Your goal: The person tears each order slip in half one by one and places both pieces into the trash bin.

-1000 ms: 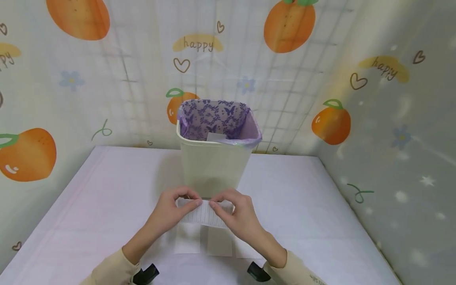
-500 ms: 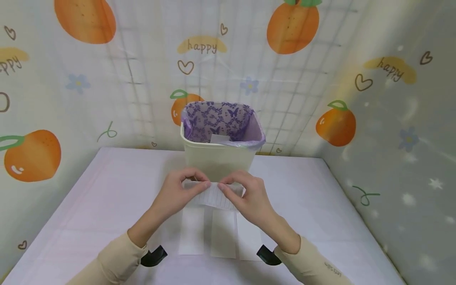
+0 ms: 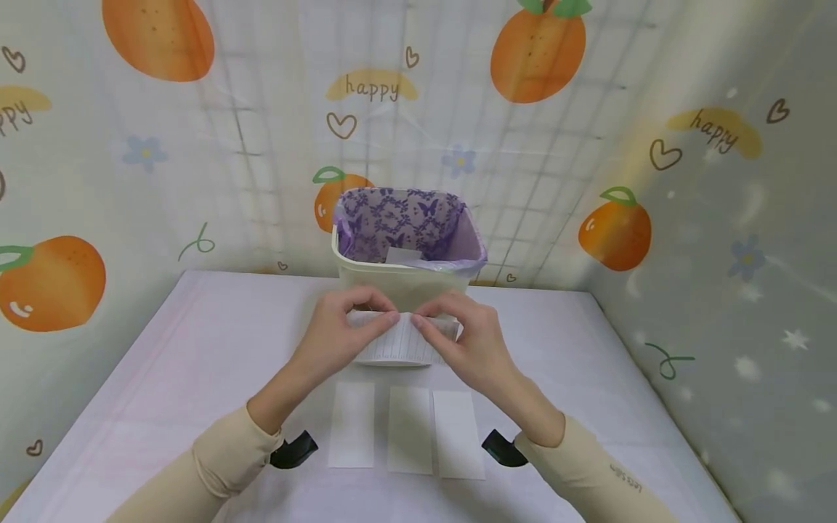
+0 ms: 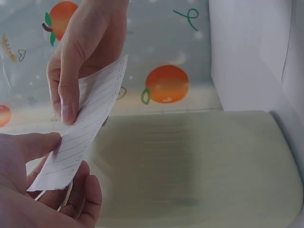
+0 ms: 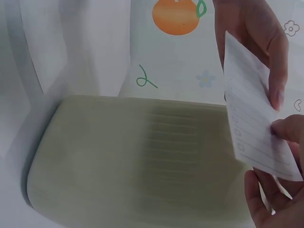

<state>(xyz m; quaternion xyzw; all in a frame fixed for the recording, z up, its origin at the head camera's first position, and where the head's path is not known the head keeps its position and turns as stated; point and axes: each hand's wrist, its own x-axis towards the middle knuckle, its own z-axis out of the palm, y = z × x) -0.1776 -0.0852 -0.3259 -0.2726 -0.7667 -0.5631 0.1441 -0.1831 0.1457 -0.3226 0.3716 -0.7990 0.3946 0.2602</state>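
Note:
A white slip of lined paper (image 3: 400, 346) with small checkboxes along one edge is held up in front of the bin (image 3: 373, 280). My left hand (image 3: 335, 333) pinches its upper edge between thumb and fingers. Close beside it, my right hand (image 3: 477, 343) pinches the same edge, the two thumbs nearly meeting. In the left wrist view the paper (image 4: 83, 126) slants from one hand to the other, slightly bowed. The right wrist view shows its printed lines and boxes (image 5: 254, 109) too. Some curled fingers are hidden behind the sheet.
Three blank pale slips lie side by side on the white table: a left slip (image 3: 352, 426), a middle slip (image 3: 410, 430) and a right slip (image 3: 460, 436). The bin has a purple butterfly liner (image 3: 399, 218) with a white piece (image 3: 403, 255) inside. A fruit-print curtain (image 3: 275, 145) hangs behind.
Both hands have moved forward with the lined paper, away from the three slips, which now show whole. The paper overlaps the lower front of the bin. Both hands keep their pinch.

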